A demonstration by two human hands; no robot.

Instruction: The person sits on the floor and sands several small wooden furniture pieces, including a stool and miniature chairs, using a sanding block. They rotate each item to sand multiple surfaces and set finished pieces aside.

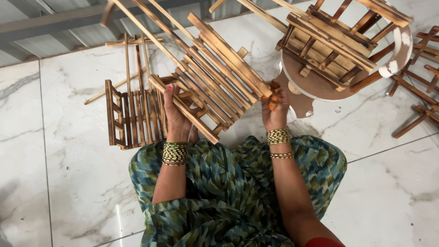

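Note:
I hold a slatted wooden rack (215,73) tilted above my lap. My left hand (176,116) grips its lower left corner, fingers wrapped around the frame. My right hand (275,112) presses a small orange-brown pad (273,98) against the rack's right edge. Both wrists carry stacks of bangles, green on the left, gold on the right. Long thin sticks run from the rack up to the top edge of the view.
A second slatted rack (132,116) lies on the white marble floor at my left. A round white stool (320,82) at upper right carries another wooden frame (338,36). More wooden pieces (423,87) lie at far right. My patterned green dress covers my lap.

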